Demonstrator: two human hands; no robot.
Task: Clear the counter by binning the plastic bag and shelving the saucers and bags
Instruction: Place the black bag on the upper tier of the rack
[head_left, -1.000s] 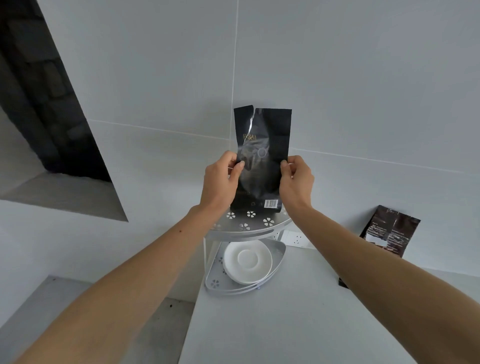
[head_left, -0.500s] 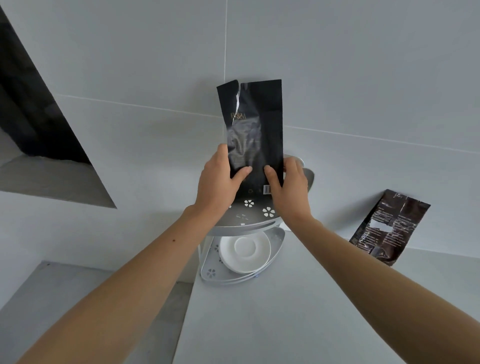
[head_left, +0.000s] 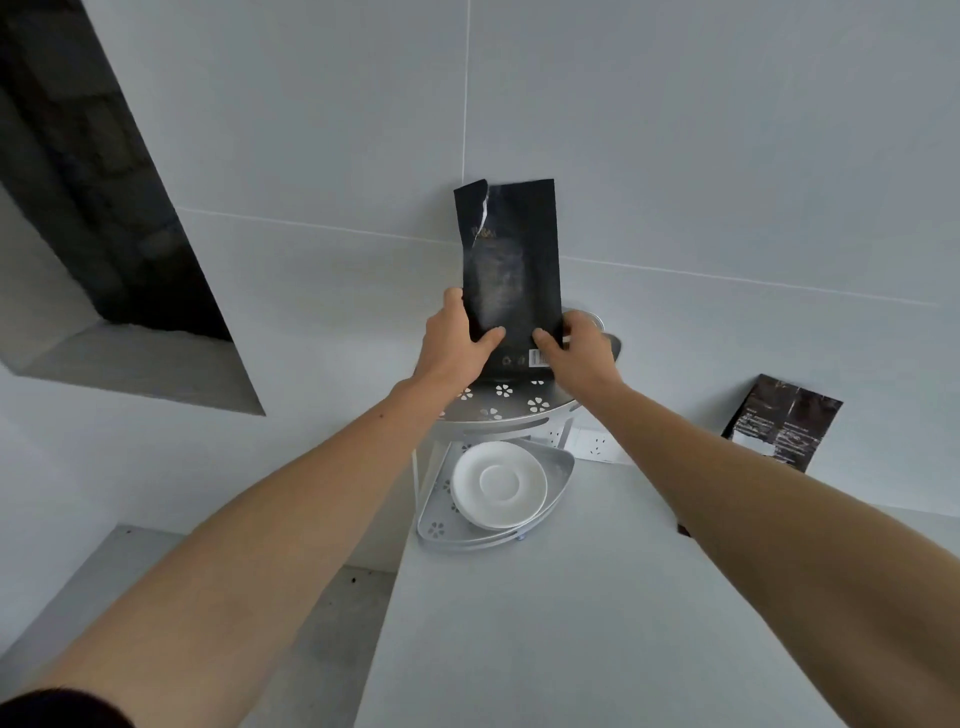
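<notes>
While both hands, left (head_left: 457, 345) and right (head_left: 582, 353), grip the black bag (head_left: 511, 270) upright on the rack's top shelf (head_left: 506, 402) at the counter's (head_left: 597, 597) back-left corner against grey wall tiles (head_left: 311, 130), its barcode label (head_left: 535, 357) is unreadable.

Bag (head_left: 511, 270) upright on the rack's top shelf (head_left: 498, 410) — saucers (head_left: 498, 486) below, second bag (head_left: 782, 423) far right

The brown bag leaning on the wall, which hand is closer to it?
Right. The right hand grips the black bag on the rack's top shelf, on the side toward the brown bag. The left hand is farther away.
</notes>
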